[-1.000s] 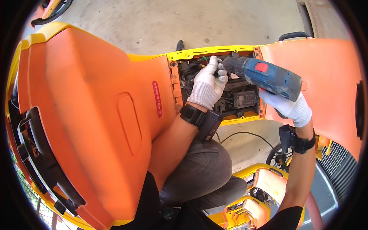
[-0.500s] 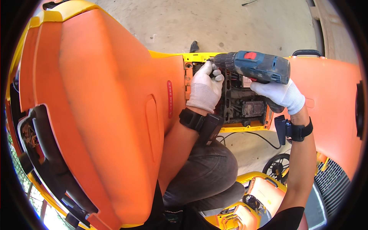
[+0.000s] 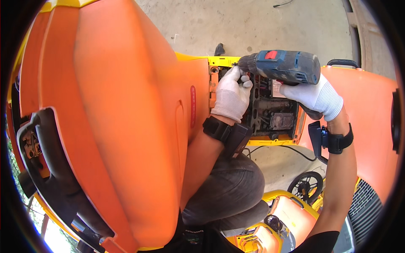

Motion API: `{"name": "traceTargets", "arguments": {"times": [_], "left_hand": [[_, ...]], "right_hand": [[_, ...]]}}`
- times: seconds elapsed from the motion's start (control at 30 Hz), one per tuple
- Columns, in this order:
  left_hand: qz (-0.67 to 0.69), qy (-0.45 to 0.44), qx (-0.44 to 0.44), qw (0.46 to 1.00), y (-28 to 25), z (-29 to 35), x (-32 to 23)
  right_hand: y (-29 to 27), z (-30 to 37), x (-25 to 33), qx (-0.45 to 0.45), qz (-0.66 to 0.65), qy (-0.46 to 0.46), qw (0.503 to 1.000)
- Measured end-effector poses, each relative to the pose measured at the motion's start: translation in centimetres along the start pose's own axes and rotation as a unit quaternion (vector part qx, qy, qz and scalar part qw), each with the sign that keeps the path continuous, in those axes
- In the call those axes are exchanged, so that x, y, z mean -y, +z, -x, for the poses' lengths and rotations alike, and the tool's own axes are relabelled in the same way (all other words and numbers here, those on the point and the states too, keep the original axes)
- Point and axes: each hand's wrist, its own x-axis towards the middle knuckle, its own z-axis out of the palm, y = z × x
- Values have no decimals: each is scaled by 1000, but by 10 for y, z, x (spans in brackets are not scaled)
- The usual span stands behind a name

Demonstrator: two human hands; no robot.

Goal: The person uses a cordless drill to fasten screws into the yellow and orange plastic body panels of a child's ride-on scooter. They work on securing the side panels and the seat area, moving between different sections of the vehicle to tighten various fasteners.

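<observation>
My right hand [image 3: 315,96], in a white knit glove, grips a blue and black cordless drill [image 3: 287,66]. The drill lies level, its chuck pointing left at the yellow far edge [image 3: 223,62] of an open compartment [image 3: 265,105]. Close by the chuck is my left hand [image 3: 231,99], also gloved. Its fingers are bent and its fingertips pressed together beside the drill's tip; whatever they pinch is hidden. Inside the compartment are dark brackets, wiring and a finned box [image 3: 282,121].
A large orange body panel [image 3: 122,114] rises on the left, and another orange panel [image 3: 358,109] lies to the right. My bent knee [image 3: 228,185] is below the compartment. A black cable [image 3: 291,148], a spoked wheel [image 3: 305,186] and another yellow-orange machine [image 3: 295,211] are nearer.
The view has shifted slightly, so the compartment appears further right. The drill stays at the far edge, with its handle swung a little. Both hands keep their grips.
</observation>
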Motion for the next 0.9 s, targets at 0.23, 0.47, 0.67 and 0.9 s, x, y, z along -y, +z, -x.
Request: {"name": "traceTargets", "arguments": {"times": [0.23, 0.47, 0.67, 0.9], "left_hand": [[-30, 10, 14, 999, 0, 0, 0], [-83, -13, 19, 996, -8, -1, 13], [-140, -41, 26, 989, -2, 4, 17], [-251, -68, 48, 964, -5, 11, 20]], "right_hand": [[5, -9, 31, 1, 144, -21, 989], [8, -25, 50, 41, 279, -46, 958], [8, -34, 47, 44, 241, -88, 965], [6, -19, 95, 86, 144, -85, 982]]}}
